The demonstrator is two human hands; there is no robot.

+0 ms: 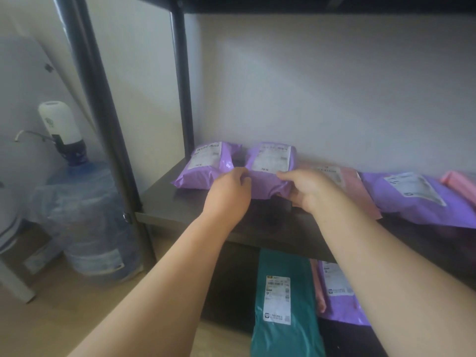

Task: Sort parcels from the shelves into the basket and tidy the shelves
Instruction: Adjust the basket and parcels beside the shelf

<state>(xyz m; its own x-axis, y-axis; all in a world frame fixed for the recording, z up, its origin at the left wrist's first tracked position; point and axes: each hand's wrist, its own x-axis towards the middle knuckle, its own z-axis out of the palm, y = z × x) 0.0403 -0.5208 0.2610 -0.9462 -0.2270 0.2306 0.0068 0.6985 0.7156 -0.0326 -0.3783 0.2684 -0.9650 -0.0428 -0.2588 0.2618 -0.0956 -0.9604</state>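
Pretty clearly a small parcel storeroom, maybe within a home. A black metal shelving rack [103, 124] is set against a plain white wall [334, 86], and labelled courier bags are laid out there: a glossy purple plastic mailer bag [270, 161], a long teal plastic mailer bag [283, 300] lower down (pink ones [360, 197] too). A big blue-tinted water jug [90, 222] with a white pump dispenser [60, 122] is parked on the pale wood floor [51, 325].
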